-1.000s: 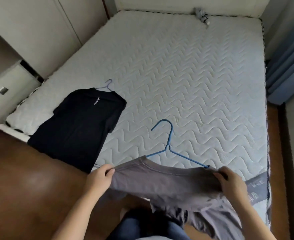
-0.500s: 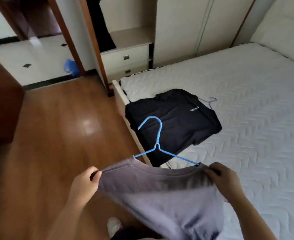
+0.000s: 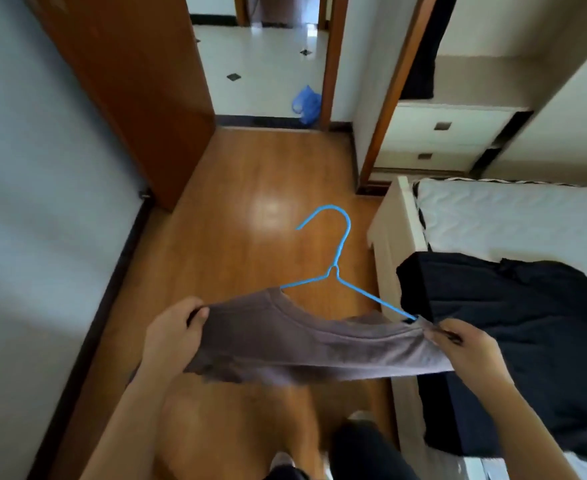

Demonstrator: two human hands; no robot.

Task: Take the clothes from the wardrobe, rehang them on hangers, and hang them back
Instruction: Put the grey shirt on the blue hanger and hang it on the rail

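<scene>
The grey shirt [image 3: 302, 341] is held stretched level between both hands, over the wooden floor [image 3: 250, 188] and in front of the person. The blue hanger [image 3: 335, 268] sits partly inside the collar, its hook pointing away from the person.

A black shirt [image 3: 527, 323] lies flat on the mattress [image 3: 510, 216], just right of the grey shirt and overhanging the near bed edge. Beyond the bed stands the wardrobe [image 3: 441, 133], with drawers and a dark garment hanging above them. A blue bag [image 3: 305, 103] lies on the tiled floor past the doorway; a brown door [image 3: 129, 81] stands left.

The left hand [image 3: 174, 336] grips the shirt's left shoulder, fingers curled. The right hand [image 3: 468, 348] pinches the right shoulder at the hanger's end.
</scene>
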